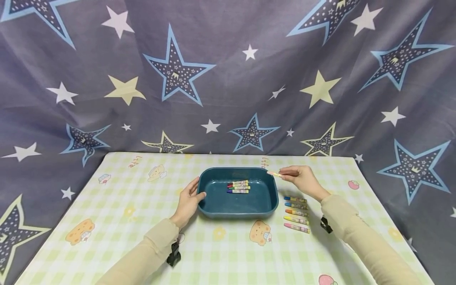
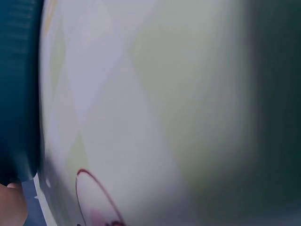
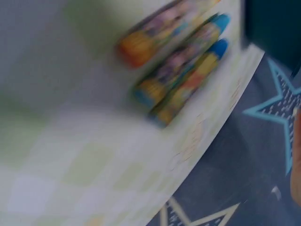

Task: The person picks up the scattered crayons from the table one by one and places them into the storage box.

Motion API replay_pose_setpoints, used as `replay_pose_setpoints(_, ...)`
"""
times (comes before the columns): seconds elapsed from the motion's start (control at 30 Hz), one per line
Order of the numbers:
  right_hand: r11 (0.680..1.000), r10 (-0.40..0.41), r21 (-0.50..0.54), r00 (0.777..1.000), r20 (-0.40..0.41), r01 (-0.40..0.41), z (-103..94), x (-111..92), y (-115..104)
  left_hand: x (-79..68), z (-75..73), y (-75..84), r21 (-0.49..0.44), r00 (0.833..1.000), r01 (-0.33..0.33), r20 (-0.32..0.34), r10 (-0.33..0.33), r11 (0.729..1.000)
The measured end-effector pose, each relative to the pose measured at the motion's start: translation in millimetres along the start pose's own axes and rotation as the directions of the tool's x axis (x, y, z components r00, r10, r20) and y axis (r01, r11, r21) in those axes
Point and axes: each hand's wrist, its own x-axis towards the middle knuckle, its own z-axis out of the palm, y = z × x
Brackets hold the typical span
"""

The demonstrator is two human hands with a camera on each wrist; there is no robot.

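Note:
A dark teal plastic basin (image 1: pixel 235 210) stands on the table with several crayons (image 1: pixel 238 187) lying side by side inside it. My left hand (image 1: pixel 187 200) grips its left wall, thumb over the rim and fingers along the outside. In the left wrist view, a bit of that hand (image 2: pixel 11 205) shows beside the basin wall (image 2: pixel 19 94). Over the basin's back right corner, my right hand (image 1: pixel 301 180) pinches a pale crayon (image 1: pixel 274 173) with a peach tip. In the right wrist view only the edge of this hand (image 3: pixel 296 165) shows.
Right of the basin several crayons lie in a column: two blue ones, an orange one (image 1: pixel 296 213), a yellow one (image 1: pixel 296 219) and a pink one (image 1: pixel 297 227). A green-checked cloth (image 1: pixel 117 253) covers the table. Behind hangs a dark star-patterned curtain (image 1: pixel 221 87).

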Motion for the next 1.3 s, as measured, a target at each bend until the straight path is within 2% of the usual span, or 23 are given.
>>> replay_pose_setpoints(0.2,1.000,-0.020,0.016,0.998,0.058,0.020,24.1,7.6,-22.0,0.2,0.4,0.2,0.001,1.000,0.005,-0.014,-0.005,1.000)
replay_pose_setpoints(0.4,0.990,-0.006,0.143,0.996,0.094,-0.007,54.0,16.8,-29.6,0.6,0.4,1.4,0.003,1.000,-0.016,-0.003,0.016,1.000)
replay_pose_setpoints(0.53,0.982,0.007,0.188,0.995,0.095,-0.025,73.1,21.3,-30.5,0.7,1.0,-0.6,-0.010,1.000,-0.019,-0.007,0.019,1.000)
replay_pose_setpoints(0.8,0.993,0.002,0.114,0.992,0.130,-0.017,98.4,20.4,-33.6,-1.5,2.3,-4.5,0.008,1.000,0.009,-0.022,-0.009,1.000)
replay_pose_setpoints(1.0,0.991,0.054,0.113,0.990,0.132,-0.069,112.4,23.3,-32.7,-1.6,2.0,-2.7,0.010,1.000,0.002,-0.010,-0.002,1.000)
replay_pose_setpoints(1.3,0.992,0.075,0.089,0.989,0.131,-0.087,120.2,28.3,-35.8,-0.2,0.1,0.1,-0.004,1.000,-0.006,-0.009,0.006,1.000)
